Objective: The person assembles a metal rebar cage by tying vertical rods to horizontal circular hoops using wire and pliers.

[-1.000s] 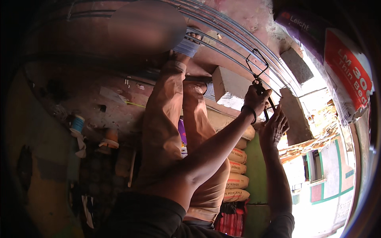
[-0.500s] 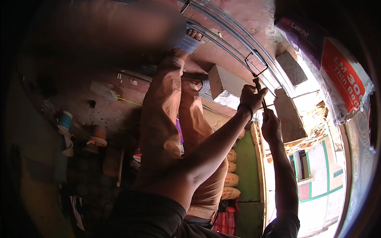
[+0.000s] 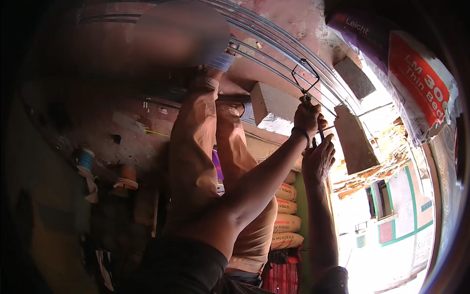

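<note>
Nearest, tan-trousered legs reach up from six o'clock, and the left forearm crosses them toward two o'clock. There the left hand, a dark band at its wrist, is closed around a long black tool. At three o'clock the right hand lies by the tool's lower end, fingers loosely bent; whether they grip it cannot be told. Just beyond the hands, between one and two o'clock, the tool's head meets the near corner of a bent wire frame, which lies across metal rods that curve away past twelve o'clock. The step in hand looks like working the tool at that corner; the next move probably calls for a firm left grip and the head kept seated on the wire. Farther out, a pale block lies on the near side of the rods, and a red-and-white bag hangs at two o'clock, with a building outside at four. Against half a second ago, the right hand, then closed around the handle, is looser; the view has shifted, and more of the stacked sacks shows at five o'clock.
</note>
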`<state>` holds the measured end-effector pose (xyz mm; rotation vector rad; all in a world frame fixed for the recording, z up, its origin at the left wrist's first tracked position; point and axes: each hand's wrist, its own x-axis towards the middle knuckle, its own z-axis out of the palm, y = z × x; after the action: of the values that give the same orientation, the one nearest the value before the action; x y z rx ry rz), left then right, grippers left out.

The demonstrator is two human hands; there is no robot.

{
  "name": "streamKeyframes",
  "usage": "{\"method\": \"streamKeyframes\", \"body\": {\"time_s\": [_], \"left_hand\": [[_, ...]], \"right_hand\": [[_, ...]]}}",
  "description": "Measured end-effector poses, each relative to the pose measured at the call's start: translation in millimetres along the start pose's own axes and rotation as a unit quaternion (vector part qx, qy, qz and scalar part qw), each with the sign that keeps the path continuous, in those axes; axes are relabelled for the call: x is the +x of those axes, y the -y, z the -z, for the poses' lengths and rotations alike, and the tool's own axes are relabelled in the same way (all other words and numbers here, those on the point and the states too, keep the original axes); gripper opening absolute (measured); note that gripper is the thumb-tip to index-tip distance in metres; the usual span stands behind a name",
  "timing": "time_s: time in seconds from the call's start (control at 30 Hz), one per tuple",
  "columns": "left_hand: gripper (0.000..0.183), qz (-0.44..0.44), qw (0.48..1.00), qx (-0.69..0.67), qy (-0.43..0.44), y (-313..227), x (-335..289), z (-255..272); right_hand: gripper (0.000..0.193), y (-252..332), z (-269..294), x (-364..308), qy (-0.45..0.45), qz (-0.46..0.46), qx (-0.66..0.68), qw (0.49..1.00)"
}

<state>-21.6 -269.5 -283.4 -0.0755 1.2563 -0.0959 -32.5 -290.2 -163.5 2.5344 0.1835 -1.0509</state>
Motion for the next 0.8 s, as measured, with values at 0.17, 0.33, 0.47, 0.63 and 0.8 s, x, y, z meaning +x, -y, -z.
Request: {"method": "streamKeyframes", "body": {"time_s": [0.17, 0.33, 0.47, 0.63, 0.8], "left_hand": [[0.03, 0.002, 0.945, 0.314, -0.092, -20, -3, -1], [0.023, 0.072, 0.968, 0.231, 0.07, -45, -8, -4], [0.023, -0.002, 0.961, 0.277, -0.003, -39, -7, 2], [0.024, -0.053, 0.926, 0.368, -0.071, -33, -9, -1], [0.04, 0.014, 0.653, 0.757, 0.013, -53, -33, 12]], "right_hand": [[0.027, -29, -25, 17, 0.239, -0.028, 0.4, 0.884], [0.032, -51, -38, 20, 0.515, -0.111, 0.805, 0.275], [0.066, -27, -25, 3, 0.256, -0.075, 0.65, 0.712], [0.041, -10, -28, 3, 0.308, -0.069, 0.551, 0.772], [0.051, -26, -98, -47, 0.41, -0.062, 0.907, 0.073]]}}
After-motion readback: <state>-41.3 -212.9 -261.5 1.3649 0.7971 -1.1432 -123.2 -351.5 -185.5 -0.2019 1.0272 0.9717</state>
